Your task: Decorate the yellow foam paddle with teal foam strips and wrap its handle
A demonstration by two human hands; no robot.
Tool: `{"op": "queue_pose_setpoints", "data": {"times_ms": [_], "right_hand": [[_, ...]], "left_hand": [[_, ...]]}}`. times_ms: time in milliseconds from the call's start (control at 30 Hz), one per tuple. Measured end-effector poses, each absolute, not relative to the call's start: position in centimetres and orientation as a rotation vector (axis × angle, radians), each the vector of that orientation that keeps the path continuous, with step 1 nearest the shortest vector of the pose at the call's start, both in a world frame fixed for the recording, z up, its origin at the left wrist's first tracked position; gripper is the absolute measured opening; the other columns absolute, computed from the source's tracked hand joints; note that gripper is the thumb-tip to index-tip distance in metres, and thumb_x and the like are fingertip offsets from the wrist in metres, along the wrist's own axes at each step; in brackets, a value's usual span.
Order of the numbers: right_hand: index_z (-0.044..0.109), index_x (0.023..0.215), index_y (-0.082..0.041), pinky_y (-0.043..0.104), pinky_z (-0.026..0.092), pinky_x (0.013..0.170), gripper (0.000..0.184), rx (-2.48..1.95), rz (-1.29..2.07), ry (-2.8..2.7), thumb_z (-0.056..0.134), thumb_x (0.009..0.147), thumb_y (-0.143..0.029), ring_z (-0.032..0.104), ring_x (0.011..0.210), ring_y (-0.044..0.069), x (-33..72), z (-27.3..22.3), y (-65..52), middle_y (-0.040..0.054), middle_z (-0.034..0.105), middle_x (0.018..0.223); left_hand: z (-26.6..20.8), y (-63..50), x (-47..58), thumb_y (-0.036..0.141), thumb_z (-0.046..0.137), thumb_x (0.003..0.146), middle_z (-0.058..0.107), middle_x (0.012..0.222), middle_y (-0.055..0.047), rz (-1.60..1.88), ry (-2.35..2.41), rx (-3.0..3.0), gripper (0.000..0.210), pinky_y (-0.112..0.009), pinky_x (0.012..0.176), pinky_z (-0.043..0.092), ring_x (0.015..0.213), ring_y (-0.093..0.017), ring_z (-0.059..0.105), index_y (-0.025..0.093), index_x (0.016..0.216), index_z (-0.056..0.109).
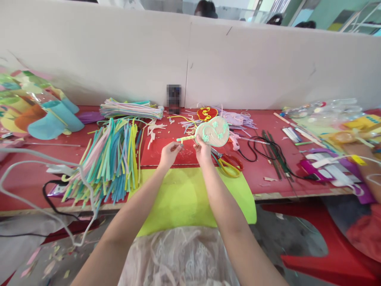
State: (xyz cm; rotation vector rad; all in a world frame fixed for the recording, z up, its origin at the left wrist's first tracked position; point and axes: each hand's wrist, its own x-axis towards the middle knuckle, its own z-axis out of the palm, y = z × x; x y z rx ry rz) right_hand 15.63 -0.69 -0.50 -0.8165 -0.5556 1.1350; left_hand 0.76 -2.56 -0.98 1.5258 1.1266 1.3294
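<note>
From my remote station I had the tabletop (254, 178) across mid-frame, with a partition (119, 59) behind it. Left of centre lay pipe cleaners (114, 159), a second bundle (131, 108) behind them. At lower centre a sheet (190, 198) overhung the front edge, scissors (220, 163) across its upper-right part. Plastic bottles (323, 113) lay at right, behind a power strip (321, 165).

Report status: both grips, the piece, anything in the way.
Right grip holding pale gourd-shaped piece. Left grip at its yellow stem, contact unclear. Yellow-handled scissors nearby; nothing visibly blocking.
</note>
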Motion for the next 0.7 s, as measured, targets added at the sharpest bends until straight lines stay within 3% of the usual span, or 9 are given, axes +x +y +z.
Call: {"op": "queue_pose_setpoints", "data": {"times_ms": [467,700], "right_hand": [[0.065,0.087,-0.022,0.013,0.04,0.041,0.028,-0.735,1.3,-0.535,0.072,0.06,-0.022,0.063,0.078,0.011,16.2,-0.34,-0.66,-0.0005,0.068,0.088],[0.064,0.092,-0.025,0.011,0.035,0.039,0.034,-0.665,1.388,-0.544,0.071,0.06,-0.019,0.063,0.081,0.01,16.34,-0.38,-0.73,-0.0023,0.068,0.09]], "left_hand": [[-1.21,-2.21,0.69,0.039,0.063,0.074,0.062,0.071,-0.001,1.252,0.891,1.293,0.024,-0.024,0.071,0.044,0.068,-0.01,0.057,0.015,0.077,0.06],[-1.19,-2.62,0.46,0.028,0.068,0.072,0.059,0.076,0.001,1.145,0.618,0.922,0.015,-0.018,0.07,0.044,0.069,-0.006,0.055,0.016,0.075,0.059]]}}
